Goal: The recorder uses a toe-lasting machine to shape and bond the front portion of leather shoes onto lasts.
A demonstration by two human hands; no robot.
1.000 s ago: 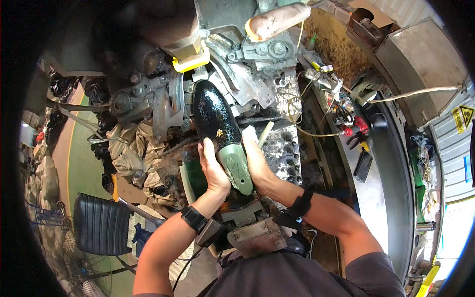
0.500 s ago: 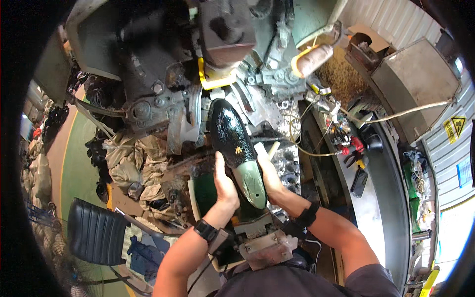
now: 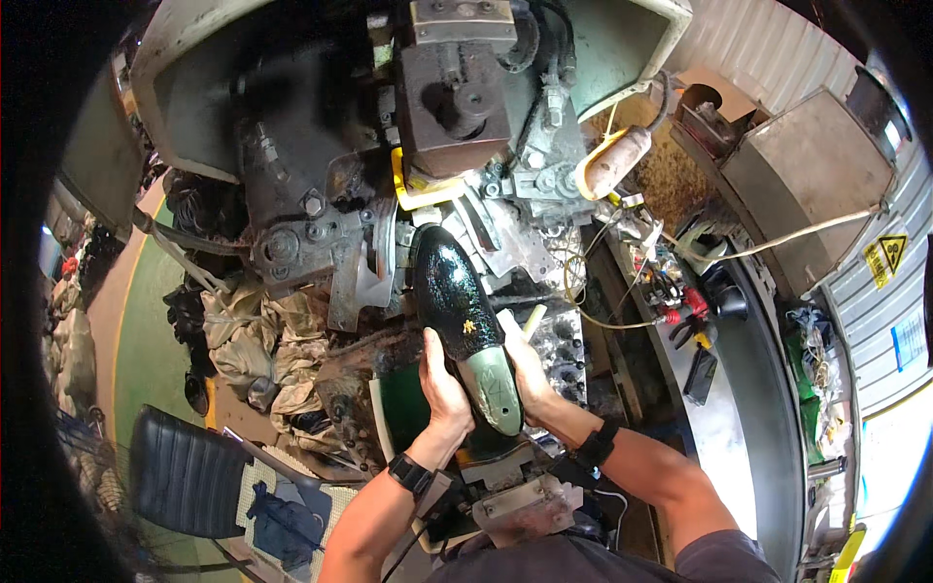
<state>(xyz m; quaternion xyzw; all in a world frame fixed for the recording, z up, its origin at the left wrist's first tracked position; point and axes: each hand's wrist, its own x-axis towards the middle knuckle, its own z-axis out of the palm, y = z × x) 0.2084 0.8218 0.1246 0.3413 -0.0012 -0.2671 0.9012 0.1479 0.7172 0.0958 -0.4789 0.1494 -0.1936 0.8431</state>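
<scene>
Head view: green form [image 3: 496,389] nearest the body, its black shoe [image 3: 449,282] pointed away. Both are held from the sides, the left hand [image 3: 444,391] and right hand [image 3: 531,376] closed around them; fingertips underneath are hidden. Slipping or twisting is judged possible if either palm were eased. Farther on, the toe is flanked by metal plates [image 3: 525,249]; contact cannot be told. Scuffing could be caused by crooked handling there, pinched fingers by reaching under the yellow guard [image 3: 428,199].
</scene>
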